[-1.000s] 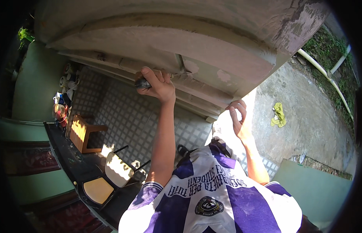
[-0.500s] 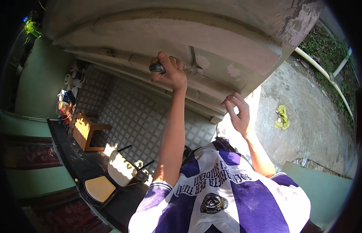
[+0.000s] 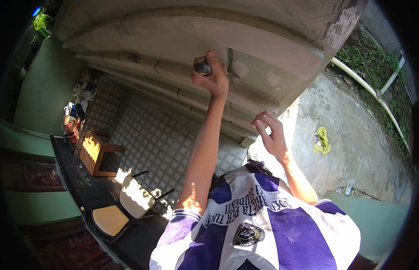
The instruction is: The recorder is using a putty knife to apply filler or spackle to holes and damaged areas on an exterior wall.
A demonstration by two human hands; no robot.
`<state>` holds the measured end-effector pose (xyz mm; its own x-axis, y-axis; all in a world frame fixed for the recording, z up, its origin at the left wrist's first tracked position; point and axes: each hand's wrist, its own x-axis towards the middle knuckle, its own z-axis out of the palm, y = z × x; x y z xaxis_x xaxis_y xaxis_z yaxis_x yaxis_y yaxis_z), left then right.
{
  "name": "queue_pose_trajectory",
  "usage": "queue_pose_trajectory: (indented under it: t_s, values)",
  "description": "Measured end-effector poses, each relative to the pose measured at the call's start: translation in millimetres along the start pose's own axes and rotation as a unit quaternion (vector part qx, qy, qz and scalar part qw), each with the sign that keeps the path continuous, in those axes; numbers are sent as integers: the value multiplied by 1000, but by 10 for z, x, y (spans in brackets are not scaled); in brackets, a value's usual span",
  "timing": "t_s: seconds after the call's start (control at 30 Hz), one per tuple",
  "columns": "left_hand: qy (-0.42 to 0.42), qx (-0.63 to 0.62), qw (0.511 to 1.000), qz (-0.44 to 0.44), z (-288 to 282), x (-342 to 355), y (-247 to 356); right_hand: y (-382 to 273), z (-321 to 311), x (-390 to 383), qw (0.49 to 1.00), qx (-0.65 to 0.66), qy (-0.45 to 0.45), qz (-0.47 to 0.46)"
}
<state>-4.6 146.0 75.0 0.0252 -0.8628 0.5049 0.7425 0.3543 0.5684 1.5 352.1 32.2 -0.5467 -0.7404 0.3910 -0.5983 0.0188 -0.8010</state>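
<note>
My left hand [image 3: 214, 81] is closed round the dark handle of a scraper [image 3: 202, 68], held up against the pale wall [image 3: 182, 40]. Part of a thin greyish blade shows past the fingers, beside a narrow upright recess; most of the tool is hidden in the fist. Lower down and to the right, my right hand [image 3: 273, 135] hangs in the air with its fingers loosely bent and the thumb apart. Nothing is in it. Worn, paler patches of paint mark the wall just right of the scraper.
Ledges run along the wall's lower part. At left stand a wooden stool [image 3: 91, 153], a chair with a pale seat [image 3: 136, 196] and a dark counter [image 3: 74, 180]. A yellow-green cloth [image 3: 322, 141] lies on the concrete at right, near a white pipe [image 3: 367, 85].
My left hand has slid a little to the right along the wall with the scraper, closer to the recess. The right hand has shifted slightly left, its fingers still bent. The view has tilted a little.
</note>
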Motion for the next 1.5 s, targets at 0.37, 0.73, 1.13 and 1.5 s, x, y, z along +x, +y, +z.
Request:
queue_pose_trajectory:
  t_s: [0.37,0.73,1.13,1.5]
  values:
    - [-23,-35,999,-13,-118,-45,128,-88,-32,-212,999,-23,33,8]
    - [-28,-43,997,-64,-127,-65,-116,-58,-91,-302,997,-38,54,47]
    - [37,-40,995,-82,-202,-67,5,120,-119,-347,995,-43,68,65]
    - [68,-37,994,-77,-77,12,60,181,-143,-224,995,-26,68,74]
